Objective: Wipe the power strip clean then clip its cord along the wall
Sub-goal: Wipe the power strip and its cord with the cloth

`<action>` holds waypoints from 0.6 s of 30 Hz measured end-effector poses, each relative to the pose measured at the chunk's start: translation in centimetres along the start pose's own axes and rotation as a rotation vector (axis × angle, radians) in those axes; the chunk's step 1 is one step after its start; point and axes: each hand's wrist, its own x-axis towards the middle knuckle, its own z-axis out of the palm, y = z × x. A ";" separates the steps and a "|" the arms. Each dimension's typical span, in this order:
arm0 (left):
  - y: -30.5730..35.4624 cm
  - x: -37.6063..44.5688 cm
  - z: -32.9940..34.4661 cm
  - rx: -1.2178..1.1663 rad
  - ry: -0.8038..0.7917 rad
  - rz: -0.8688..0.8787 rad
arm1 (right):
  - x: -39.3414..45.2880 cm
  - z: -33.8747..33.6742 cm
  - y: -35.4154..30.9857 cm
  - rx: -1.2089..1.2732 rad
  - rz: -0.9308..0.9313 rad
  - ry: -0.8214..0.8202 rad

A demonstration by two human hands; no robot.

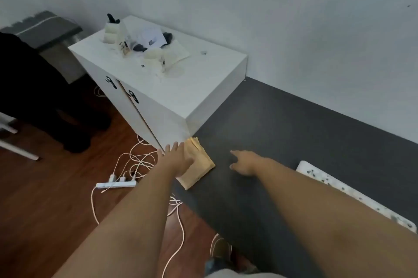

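Yellow cloth [197, 162] lies folded on the dark counter [282, 132]; I lay my spread left hand [177, 160] on it, presumably to take it for wiping. My right hand [243, 163] hovers, fingers loose, holding nothing. Power strip [116, 184] waits on the floor among tangled cords [138, 160].

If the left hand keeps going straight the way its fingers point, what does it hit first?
Probably the white cabinet: the left hand, lying open on the yellow cloth, points at its near lower corner, though depth is unclear.
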 end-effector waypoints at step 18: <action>-0.5 0.9 1.2 -0.730 0.127 0.056 | 2.5 4.1 -4.7 0.715 0.082 0.175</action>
